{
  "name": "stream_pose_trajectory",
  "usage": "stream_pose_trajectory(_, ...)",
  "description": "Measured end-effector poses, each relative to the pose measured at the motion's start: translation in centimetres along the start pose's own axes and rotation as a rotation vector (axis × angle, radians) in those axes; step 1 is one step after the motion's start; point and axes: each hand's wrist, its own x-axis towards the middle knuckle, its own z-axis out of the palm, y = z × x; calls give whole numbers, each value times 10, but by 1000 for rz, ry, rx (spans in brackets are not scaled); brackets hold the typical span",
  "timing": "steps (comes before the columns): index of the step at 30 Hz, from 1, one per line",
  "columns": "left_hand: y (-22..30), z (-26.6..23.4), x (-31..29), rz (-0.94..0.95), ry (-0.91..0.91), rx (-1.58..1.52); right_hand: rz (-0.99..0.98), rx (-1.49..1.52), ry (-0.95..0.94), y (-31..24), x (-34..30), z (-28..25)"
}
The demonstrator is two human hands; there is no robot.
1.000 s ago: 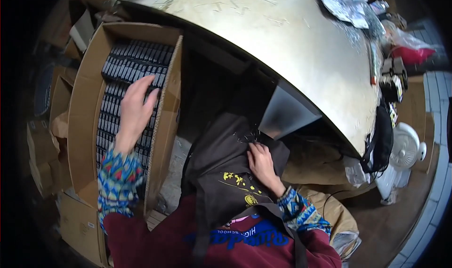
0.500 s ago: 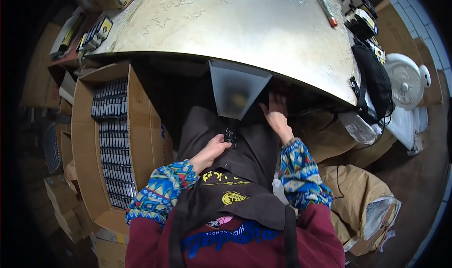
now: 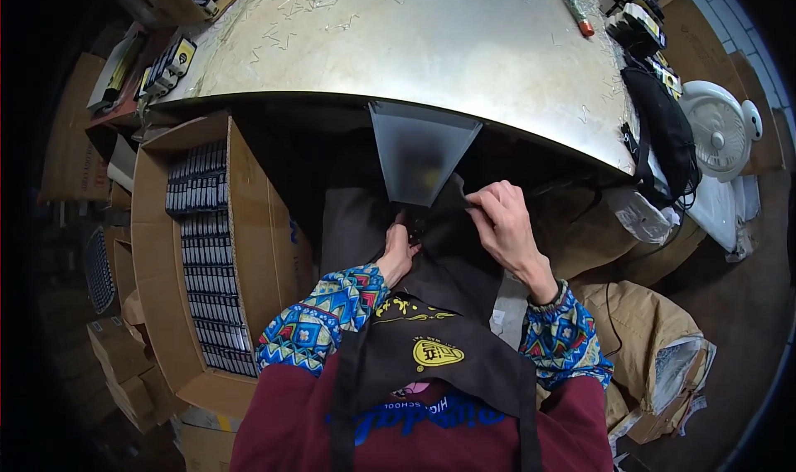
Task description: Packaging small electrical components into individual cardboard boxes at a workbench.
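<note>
At far left an open brown corrugated cardboard box (image 3: pixel 157 306) holds tight rows of small dark flat packs (image 3: pixel 203 256) stood on edge. Just right of it, the left hand (image 3: pixel 398 252) lies on the dark brown cloth apron (image 3: pixel 431 265) draped over the lap, its fingers curled shut around a small black object that is too hidden to identify. Above the hands a dull grey sheet-metal chute (image 3: pixel 419 153), tapering downward, hangs from the edge of the scuffed, curved metal tabletop (image 3: pixel 414 49). The right hand (image 3: pixel 506 227) pinches a fold of the apron, fingers closed on the soft fabric. Further right sit crumpled tan sacks (image 3: pixel 655 339) and a white round plastic fan (image 3: pixel 717 128).
</note>
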Motion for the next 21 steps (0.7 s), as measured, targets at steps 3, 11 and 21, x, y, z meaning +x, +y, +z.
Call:
stream_pose_trajectory(3,3,11,-2,115,-50,89,-45,-29,-12,-11,2,-9)
stream_pose_trajectory(11,28,8,-8,-426,-519,-372,-196,-68,8,-44,27,-13)
stream_pose_trajectory(21,223,-6,-151,-51,-495,-111,225,302,-361,-11,66,-69)
